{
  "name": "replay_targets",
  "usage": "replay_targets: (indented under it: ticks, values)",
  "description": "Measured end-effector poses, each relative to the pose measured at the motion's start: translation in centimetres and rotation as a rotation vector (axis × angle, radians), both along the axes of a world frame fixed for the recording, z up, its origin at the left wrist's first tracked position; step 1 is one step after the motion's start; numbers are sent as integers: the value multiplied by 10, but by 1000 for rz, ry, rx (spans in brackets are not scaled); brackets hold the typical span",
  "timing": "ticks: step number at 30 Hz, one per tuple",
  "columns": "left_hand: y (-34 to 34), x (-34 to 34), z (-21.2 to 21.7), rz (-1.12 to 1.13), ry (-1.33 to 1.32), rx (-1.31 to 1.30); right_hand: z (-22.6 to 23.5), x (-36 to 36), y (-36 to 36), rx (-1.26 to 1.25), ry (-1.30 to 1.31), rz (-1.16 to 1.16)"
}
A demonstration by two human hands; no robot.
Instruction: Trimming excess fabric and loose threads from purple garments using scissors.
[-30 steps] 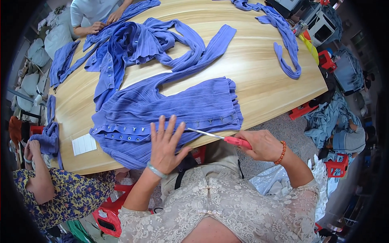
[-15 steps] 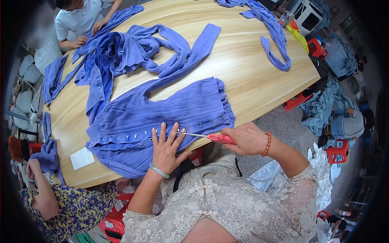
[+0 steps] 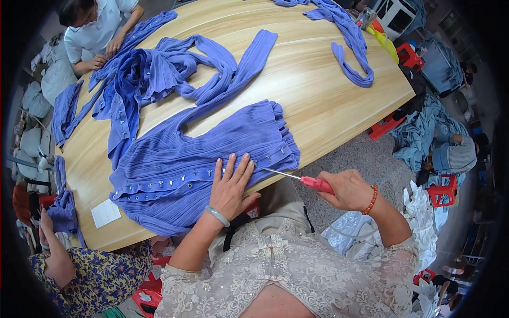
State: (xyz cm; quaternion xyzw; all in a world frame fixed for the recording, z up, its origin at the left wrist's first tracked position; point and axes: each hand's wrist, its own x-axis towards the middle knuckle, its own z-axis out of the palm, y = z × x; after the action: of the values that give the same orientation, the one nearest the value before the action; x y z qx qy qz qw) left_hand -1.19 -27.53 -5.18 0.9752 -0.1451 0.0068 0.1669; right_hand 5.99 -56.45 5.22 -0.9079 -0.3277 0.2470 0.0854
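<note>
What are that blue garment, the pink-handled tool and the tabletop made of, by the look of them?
The blue garment looks like soft pleated or ribbed fabric with small metal eyelets, judging by fine ridges and shiny dots. The pink-handled tool seems plastic-handled with a thin, glinting metal shaft. The tabletop shows pale wood grain, possibly laminate.

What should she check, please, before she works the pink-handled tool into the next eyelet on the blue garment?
1. Left hand flat on the blue garment, pinning it: ok.
2. Right hand grips the pink-handled tool: ok.
3. Tool tip at the eyelet strip: ok.
4. Fingers away from the tip: not ok, they lie close.
5. Garment fully on the table: not ok, its near edge overhangs.
6. Tip seated in an eyelet: cannot tell.
</note>
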Motion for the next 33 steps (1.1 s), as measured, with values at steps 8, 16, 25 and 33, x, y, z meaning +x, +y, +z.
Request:
replay_targets:
  ticks: [8, 16, 25, 33]
  values:
    - [-2, -1, 1, -11, 4, 20, -4, 1, 0, 21, 41, 24]
    - [-22, 28, 17, -71, -81, -80, -7, -8, -19, 112, 43, -64]
    - [-38, 55, -7, -244, -20, 45, -10, -10, -55, -37, -74, -207]
    - [-46, 60, -5, -256, 7, 86, -5, 3, -65, -29, -51, -297]
